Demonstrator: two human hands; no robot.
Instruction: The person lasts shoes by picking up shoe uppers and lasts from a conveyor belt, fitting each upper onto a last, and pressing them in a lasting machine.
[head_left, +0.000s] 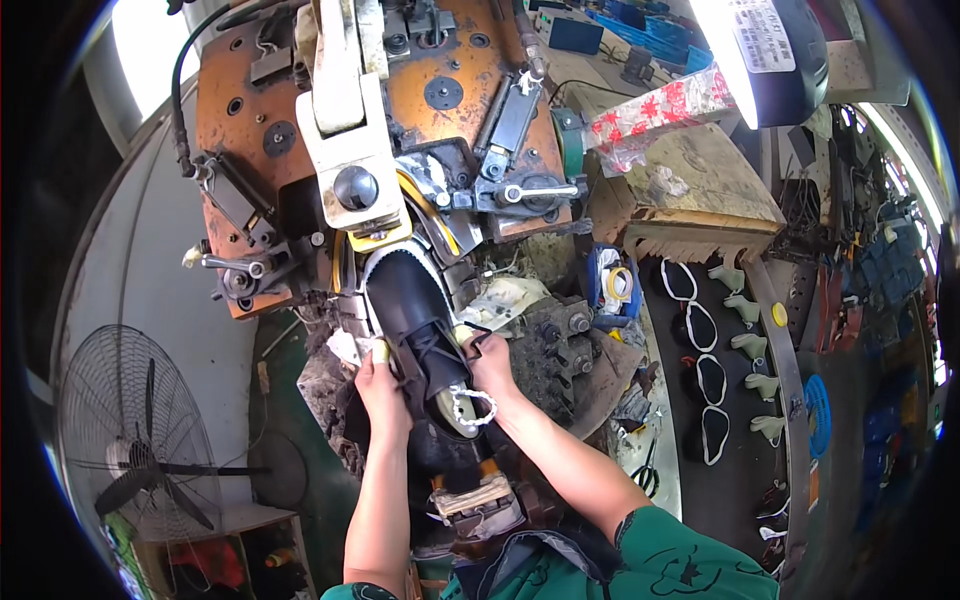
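Observation:
A black lace-up shoe upper point(405, 290) with a white edge round its toe lies lengthwise under the machine's pressing arm point(350, 150). Its toe is in among the machine's clamps. My left hand point(383, 393) is closed on the upper's left side. On the right side, my right hand point(491, 368) grips it near the laces point(432, 345). Pale coverings show on fingertips of both hands. At the heel end is a pale shoe last point(460, 412), partly hidden by the upper. A white beaded-looking loop point(478, 406) lies beside my right wrist.
The orange machine body point(250, 120) fills the far side, with lever handles point(540, 191) on it. A standing fan point(138, 450) is at left. At right, a rack point(735, 490) holds white-edged dark pieces point(711, 380) and pale lasts point(760, 388). A lamp point(760, 60) hangs upper right.

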